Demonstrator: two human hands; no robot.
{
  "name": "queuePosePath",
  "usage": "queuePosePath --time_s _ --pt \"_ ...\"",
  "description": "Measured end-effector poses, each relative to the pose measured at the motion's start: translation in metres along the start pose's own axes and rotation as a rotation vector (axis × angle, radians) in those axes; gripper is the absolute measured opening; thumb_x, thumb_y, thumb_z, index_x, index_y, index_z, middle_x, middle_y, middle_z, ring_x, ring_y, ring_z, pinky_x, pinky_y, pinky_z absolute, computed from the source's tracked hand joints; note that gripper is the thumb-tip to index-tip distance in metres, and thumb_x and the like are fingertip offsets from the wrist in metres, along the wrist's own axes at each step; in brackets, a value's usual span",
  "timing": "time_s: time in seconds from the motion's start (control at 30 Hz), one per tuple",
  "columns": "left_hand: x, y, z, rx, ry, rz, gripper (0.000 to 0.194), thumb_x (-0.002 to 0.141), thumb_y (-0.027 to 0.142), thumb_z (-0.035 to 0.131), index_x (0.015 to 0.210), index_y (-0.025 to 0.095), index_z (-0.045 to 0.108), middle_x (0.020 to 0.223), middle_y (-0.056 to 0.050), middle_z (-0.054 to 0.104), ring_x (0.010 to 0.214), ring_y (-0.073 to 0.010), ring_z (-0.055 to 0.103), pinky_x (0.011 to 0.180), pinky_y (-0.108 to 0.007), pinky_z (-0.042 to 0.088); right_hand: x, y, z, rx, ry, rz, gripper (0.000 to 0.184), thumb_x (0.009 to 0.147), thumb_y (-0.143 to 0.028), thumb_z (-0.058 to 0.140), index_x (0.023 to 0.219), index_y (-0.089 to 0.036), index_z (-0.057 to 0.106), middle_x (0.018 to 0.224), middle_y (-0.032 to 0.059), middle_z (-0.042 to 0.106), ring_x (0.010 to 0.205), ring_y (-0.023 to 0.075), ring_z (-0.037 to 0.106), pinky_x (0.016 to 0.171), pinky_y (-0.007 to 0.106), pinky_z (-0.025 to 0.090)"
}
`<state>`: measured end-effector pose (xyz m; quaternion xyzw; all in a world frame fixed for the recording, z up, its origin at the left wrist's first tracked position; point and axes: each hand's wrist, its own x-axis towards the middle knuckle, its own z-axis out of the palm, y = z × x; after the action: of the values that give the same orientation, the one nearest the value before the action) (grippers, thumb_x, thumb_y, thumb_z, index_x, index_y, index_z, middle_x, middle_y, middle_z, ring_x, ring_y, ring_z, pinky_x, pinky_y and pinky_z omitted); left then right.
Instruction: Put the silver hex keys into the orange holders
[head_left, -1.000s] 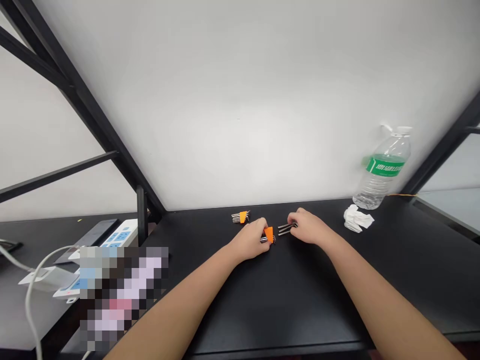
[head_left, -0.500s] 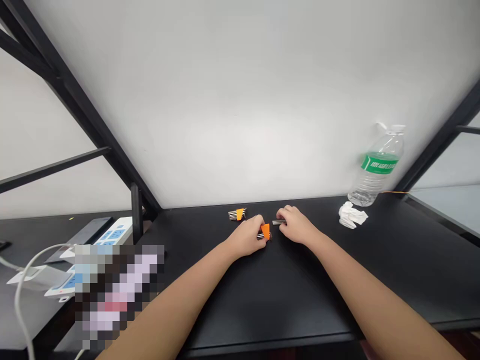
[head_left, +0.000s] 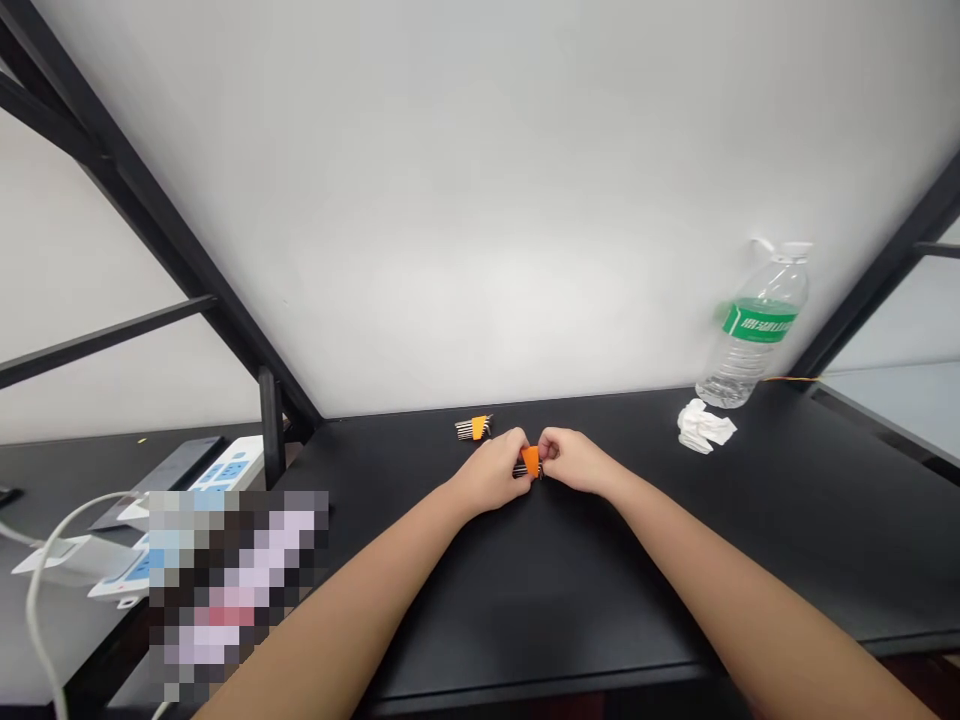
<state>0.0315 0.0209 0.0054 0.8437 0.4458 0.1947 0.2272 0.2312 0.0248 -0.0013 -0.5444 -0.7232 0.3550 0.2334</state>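
My left hand (head_left: 495, 472) is closed on an orange holder of hex keys (head_left: 530, 462) on the black table (head_left: 570, 570). My right hand (head_left: 570, 462) is pinched shut right against the holder's right side, with metal hex keys in its fingers, mostly hidden. Just behind my left hand, a second orange holder with hex keys (head_left: 474, 428) lies untouched near the wall.
A clear water bottle with a green label (head_left: 754, 335) stands at the back right, a crumpled white tissue (head_left: 703, 427) beside it. A white power strip (head_left: 225, 470) with a white cable (head_left: 52, 560) lies at the left. Black frame bars (head_left: 150, 215) slant up.
My right hand has moved left with the loose hex keys and now meets the orange holder in my left hand. The left hand has stayed in place.
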Motion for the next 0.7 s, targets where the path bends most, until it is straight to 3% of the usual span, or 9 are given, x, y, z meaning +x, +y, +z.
queuePosePath --time_s 0.23,0.4,0.53,0.7 --pt "0.0 -0.001 0.001 0.01 0.02 0.012 0.024 0.076 0.021 0.066 0.095 0.023 0.052 0.09 -0.003 0.064 0.08 -0.0205 0.063 0.067 -0.03 0.045 0.001 0.004 -0.007 -0.02 -0.039 0.053 0.02 0.071 -0.011 0.059 0.087 -0.021 0.063 0.082 -0.0006 0.069 0.065 0.0118 0.059 0.057 0.022 0.04" --pt "0.0 -0.001 0.001 0.021 0.013 0.0 0.023 0.076 0.023 0.065 0.093 0.023 0.05 0.089 -0.002 0.063 0.079 -0.0203 0.062 0.065 -0.03 0.044 -0.001 0.004 -0.013 -0.146 -0.044 0.061 0.008 0.072 -0.013 0.062 0.076 -0.02 0.064 0.081 0.0012 0.071 0.069 0.014 0.061 0.06 0.023 0.041" --pt "0.0 0.0 0.0 0.045 0.006 0.002 0.022 0.077 0.024 0.064 0.093 0.023 0.049 0.09 -0.002 0.063 0.079 -0.0203 0.062 0.065 -0.03 0.044 -0.002 0.003 -0.012 -0.172 -0.06 0.054 0.005 0.074 -0.014 0.063 0.074 -0.019 0.061 0.078 0.0011 0.07 0.063 0.0125 0.06 0.057 0.022 0.04" --pt "0.0 0.001 0.0 0.046 0.001 -0.001 0.022 0.078 0.024 0.065 0.093 0.023 0.049 0.09 -0.002 0.063 0.079 -0.0201 0.062 0.065 -0.03 0.045 -0.002 0.003 -0.019 -0.082 -0.122 0.165 0.004 0.077 -0.018 0.06 0.081 -0.02 0.061 0.078 0.0003 0.07 0.05 0.0108 0.059 0.048 0.022 0.04"
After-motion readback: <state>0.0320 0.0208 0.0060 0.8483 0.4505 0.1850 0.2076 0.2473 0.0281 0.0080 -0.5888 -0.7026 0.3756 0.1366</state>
